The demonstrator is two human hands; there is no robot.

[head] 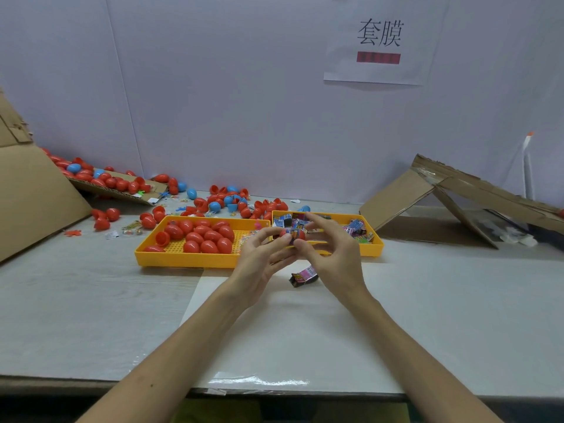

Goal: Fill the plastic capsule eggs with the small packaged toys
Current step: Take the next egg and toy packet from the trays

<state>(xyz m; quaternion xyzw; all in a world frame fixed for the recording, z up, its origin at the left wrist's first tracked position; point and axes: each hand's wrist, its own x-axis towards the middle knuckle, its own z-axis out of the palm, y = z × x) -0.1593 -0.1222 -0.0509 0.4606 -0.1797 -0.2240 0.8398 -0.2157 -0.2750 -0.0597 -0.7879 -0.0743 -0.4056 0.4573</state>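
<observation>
Red plastic is what you have in hand: a red capsule egg (302, 235), raised above the middle of the surface (427, 300), with a printed toy packet (294, 234) showing between its two red sides. Your left grip (259, 257) is narrow, with its fingertips curled round the egg's left side. Your right grip (331, 254) pinches the egg's right side between thumb and a finger, the forefinger stretched out straight. You cannot tell whether the shell is in two separate halves or only partly open.

Just below your hands a second toy packet (304, 275) lies on the surface. Beyond them, toward the far edge, two yellow trays sit side by side. The left tray (183, 261) holds closed red eggs (201, 236) and one open half. The right tray (374, 247) holds loose toy packets (357, 232).

Red and blue egg pieces (219, 203) are scattered along the far edge and into the far left corner, some on a cardboard flap (158, 188). Folded cardboard (396, 193) leans at the far right corner. A paper sign (378, 41) hangs on the wall.
</observation>
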